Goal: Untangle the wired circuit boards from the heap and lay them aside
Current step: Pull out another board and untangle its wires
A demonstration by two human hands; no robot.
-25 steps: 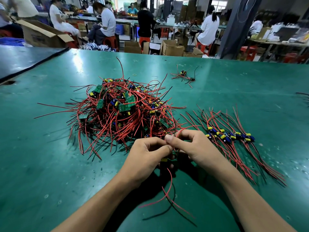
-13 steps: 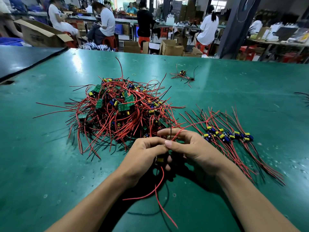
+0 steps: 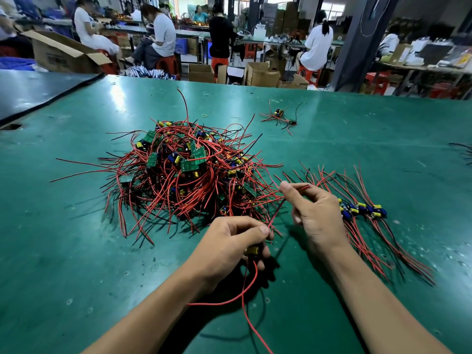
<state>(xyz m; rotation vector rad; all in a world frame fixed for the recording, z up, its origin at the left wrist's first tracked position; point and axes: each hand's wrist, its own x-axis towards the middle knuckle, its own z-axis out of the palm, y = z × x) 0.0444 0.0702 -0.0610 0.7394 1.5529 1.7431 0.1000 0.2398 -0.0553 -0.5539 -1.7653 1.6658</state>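
A heap of small green circuit boards with tangled red and black wires lies in the middle of the green table. My left hand is closed around one wired board near the heap's front edge; a yellow capacitor peeks out under the fingers and red wires hang toward me. My right hand pinches a red wire between thumb and forefinger, raised a little right of the heap. A row of separated boards lies to the right with wires fanned out.
A small stray bunch of wired boards lies at the far middle of the table. A darker table adjoins at the left. Seated people, cardboard boxes and red stools fill the room beyond the far edge.
My hands have drawn apart: the right hand rose and moved right, pulling a red wire out, while the left hand stayed low, gripping the board.
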